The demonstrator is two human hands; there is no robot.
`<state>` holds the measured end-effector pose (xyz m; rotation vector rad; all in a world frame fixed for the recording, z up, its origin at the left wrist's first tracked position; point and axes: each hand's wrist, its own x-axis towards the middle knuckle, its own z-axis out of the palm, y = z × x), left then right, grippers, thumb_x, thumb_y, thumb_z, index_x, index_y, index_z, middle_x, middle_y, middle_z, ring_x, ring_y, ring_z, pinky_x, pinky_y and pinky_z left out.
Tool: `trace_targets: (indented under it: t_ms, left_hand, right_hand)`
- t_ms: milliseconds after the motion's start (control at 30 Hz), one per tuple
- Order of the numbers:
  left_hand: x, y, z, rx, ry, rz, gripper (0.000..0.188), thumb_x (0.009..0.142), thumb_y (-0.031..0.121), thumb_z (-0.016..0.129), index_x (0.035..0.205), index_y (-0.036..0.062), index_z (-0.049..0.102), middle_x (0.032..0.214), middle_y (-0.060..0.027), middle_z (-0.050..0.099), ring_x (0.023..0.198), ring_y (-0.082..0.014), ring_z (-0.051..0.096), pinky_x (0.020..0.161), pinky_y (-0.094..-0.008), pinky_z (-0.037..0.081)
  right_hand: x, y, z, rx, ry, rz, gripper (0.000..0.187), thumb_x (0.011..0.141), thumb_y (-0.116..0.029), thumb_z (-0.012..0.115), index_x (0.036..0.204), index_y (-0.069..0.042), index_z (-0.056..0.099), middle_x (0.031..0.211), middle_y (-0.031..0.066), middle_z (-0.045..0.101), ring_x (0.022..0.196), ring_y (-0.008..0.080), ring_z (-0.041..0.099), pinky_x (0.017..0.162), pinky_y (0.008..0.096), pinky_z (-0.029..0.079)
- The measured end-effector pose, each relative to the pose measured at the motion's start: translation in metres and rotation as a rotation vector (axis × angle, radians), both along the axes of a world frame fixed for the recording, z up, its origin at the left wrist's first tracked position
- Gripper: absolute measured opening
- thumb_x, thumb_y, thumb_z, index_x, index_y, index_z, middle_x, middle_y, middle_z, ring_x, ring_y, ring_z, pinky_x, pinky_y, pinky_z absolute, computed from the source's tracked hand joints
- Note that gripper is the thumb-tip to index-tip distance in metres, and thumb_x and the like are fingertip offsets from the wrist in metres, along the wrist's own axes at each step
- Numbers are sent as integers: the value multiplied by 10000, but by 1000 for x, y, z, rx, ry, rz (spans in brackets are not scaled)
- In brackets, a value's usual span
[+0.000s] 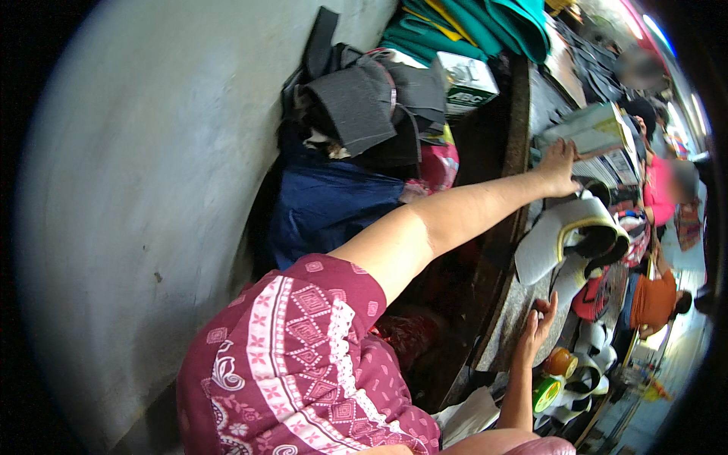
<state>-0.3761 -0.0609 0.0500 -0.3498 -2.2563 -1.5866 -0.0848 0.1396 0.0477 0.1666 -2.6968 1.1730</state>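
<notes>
My left hand (557, 168) reaches out with bent fingers at the edge of a pale box (595, 129); whether it grips the box I cannot tell. Beside it, on a worn worktop (506, 326), stand white slipper uppers (542, 235) with yellowish edging around dark openings. My right hand (540, 326) is just short of these uppers, one finger stretched out and the others partly curled. Nothing shows in its fingers. An amber jar (560, 362) and a tub with a green lid (546, 394) stand close to my right forearm.
Dark grey sheet pieces (353, 110) are heaped over a blue bag (326, 205) along the wall. Green rolls (462, 30) and a white-and-green carton (466, 80) lie beyond. More white uppers (591, 364) stand past the jars. People in pink (658, 189) and orange (652, 303) are farther off.
</notes>
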Motion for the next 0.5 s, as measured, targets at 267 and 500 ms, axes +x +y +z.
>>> trace_targets:
  t_ms: [267, 500]
  left_hand:
    - [24, -23, -11, 236, 63, 127, 458, 752, 206, 731, 1136, 3, 589, 1160, -220, 578, 1120, -419, 527, 982, -472, 438]
    - [-7, -30, -3, 1, 285, 305, 991, 578, 455, 896, 1281, -66, 430, 1251, -282, 514, 1218, -433, 465, 1072, -470, 374]
  right_hand:
    - [-4, 8, -3, -38, 0, 32, 788, 929, -507, 565, 1518, -49, 314, 1161, 98, 493, 1094, 219, 467, 1022, 366, 335]
    - [3, 3, 2, -32, -21, 0, 781, 911, -477, 578, 1523, -69, 317, 1176, 101, 516, 1101, 219, 478, 1037, 373, 328]
